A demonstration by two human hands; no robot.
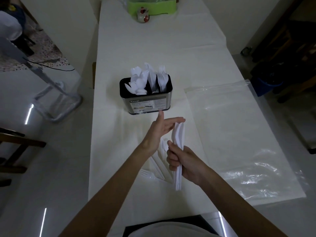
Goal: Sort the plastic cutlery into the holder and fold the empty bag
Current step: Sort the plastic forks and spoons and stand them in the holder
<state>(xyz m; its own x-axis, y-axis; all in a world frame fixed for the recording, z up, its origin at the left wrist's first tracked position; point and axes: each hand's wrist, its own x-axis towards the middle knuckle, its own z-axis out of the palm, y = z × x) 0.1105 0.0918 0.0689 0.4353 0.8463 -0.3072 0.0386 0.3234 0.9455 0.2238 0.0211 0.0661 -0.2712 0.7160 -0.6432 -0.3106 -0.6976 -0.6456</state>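
Note:
A black and steel cutlery holder [147, 104] stands mid-table with white spoons [137, 81] at its left, knives in the middle and forks [162, 77] at its right. My right hand [183, 164] grips a bundle of white plastic knives [179, 147] upright, just in front of the holder. My left hand [159, 130] is beside the bundle's top, fingers straight and touching its blades. Several loose white forks and other pieces [161, 161] lie on the table under my hands. The clear plastic bag [239, 142] lies flat to the right.
The table [153, 48] is covered with white paper. A green basket [152, 6] and a small red and white jar [143, 15] stand at the far end. A chair frame [56, 100] stands left on the floor; dark furniture and a blue bin [266, 84] stand right.

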